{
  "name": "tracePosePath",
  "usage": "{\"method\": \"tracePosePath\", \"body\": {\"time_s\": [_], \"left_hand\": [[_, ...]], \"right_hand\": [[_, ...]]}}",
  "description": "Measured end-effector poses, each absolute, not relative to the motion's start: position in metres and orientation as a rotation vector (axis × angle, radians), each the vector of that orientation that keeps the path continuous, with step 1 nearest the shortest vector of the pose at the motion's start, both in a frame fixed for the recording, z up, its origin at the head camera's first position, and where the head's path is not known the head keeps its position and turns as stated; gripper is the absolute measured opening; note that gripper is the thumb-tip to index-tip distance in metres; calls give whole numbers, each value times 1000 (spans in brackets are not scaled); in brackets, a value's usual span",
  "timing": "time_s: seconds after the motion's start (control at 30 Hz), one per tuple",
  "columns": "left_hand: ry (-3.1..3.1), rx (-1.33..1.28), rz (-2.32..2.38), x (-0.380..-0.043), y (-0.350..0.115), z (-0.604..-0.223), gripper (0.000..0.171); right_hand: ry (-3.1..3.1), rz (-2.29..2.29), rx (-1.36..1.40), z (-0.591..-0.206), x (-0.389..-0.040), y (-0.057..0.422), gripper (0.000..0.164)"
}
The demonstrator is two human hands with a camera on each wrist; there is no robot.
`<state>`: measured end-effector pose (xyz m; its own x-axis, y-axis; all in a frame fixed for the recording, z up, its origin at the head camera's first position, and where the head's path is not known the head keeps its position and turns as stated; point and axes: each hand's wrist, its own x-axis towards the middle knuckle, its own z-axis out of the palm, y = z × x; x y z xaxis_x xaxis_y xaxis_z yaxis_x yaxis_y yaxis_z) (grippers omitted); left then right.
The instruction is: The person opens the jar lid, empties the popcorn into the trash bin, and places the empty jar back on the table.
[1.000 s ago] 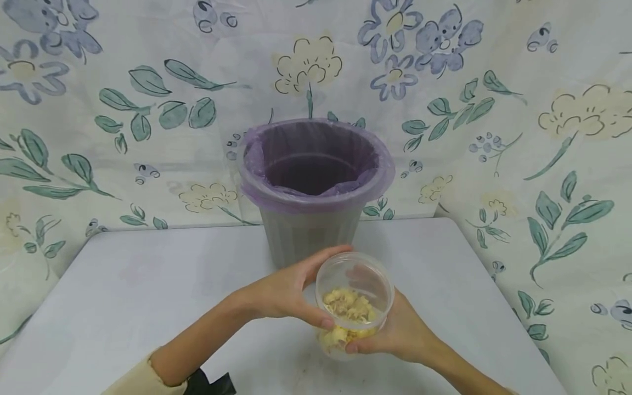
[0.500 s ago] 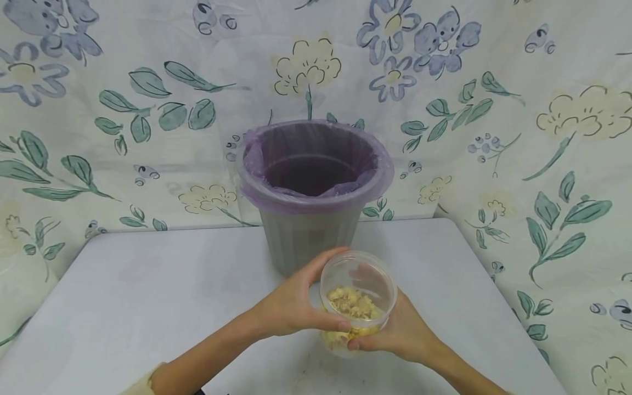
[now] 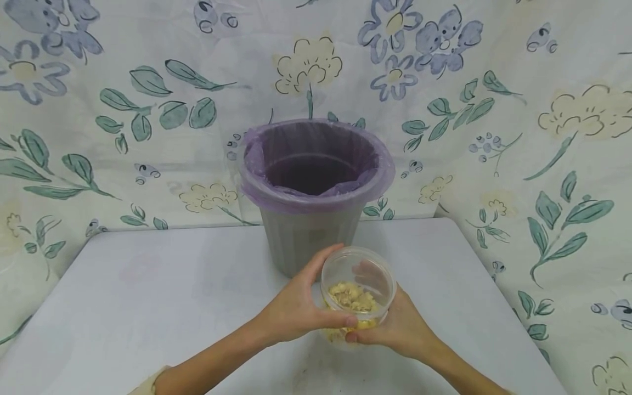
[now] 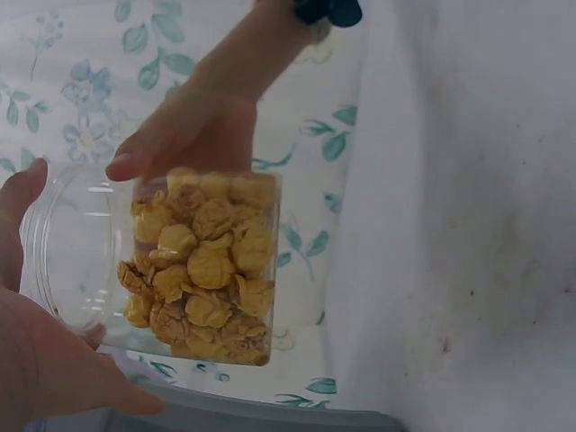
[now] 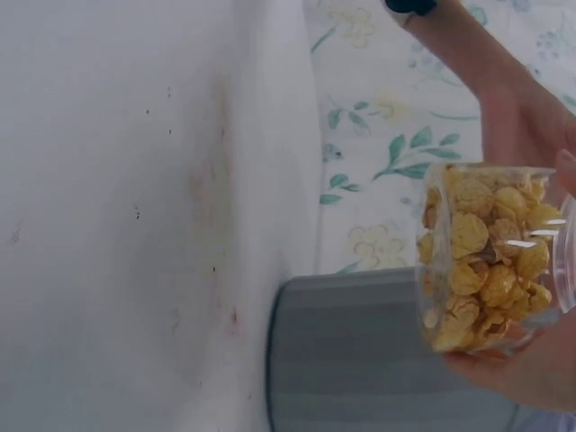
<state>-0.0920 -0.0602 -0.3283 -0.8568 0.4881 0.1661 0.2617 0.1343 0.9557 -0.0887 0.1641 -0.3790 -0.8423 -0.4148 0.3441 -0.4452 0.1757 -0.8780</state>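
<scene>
A clear plastic jar (image 3: 345, 271) is held above the table in front of the bin, tilted, with its mouth toward the head camera. No lid shows on it. Yellow popcorn (image 3: 353, 296) fills its lower part. My left hand (image 3: 296, 312) grips the jar near the rim, thumb on the near side and fingers on the far side. Lower on the jar, my right hand (image 3: 410, 329) holds its right side, with the thumb across the front. In the left wrist view the popcorn (image 4: 207, 270) lies against the jar's base. Some right fingers are hidden behind the jar.
A grey bin (image 3: 311, 236) with a purple bag (image 3: 252, 189) folded over its rim stands at the back middle of the white table (image 3: 173, 285). Floral cloth (image 3: 158, 33) hangs behind and beside the table. Small dark crumbs and reddish-brown stains mark the table's front.
The jar has shifted slightly right and up. My left hand has moved right with its thumb further across the jar's front, and the black wrist strap has left the head view.
</scene>
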Motion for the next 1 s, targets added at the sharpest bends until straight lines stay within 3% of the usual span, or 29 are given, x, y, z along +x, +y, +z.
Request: {"method": "tracePosePath", "body": {"time_s": [0.6,1.0], "left_hand": [[2345,649,1808,-89,-74,-322,102],[2365,582,1868,-87,-101,-330,100]], "right_hand": [[-2467,1803,685,-378,-87,167,102],[-2431,1797,702,-379,-90,173,99]]}}
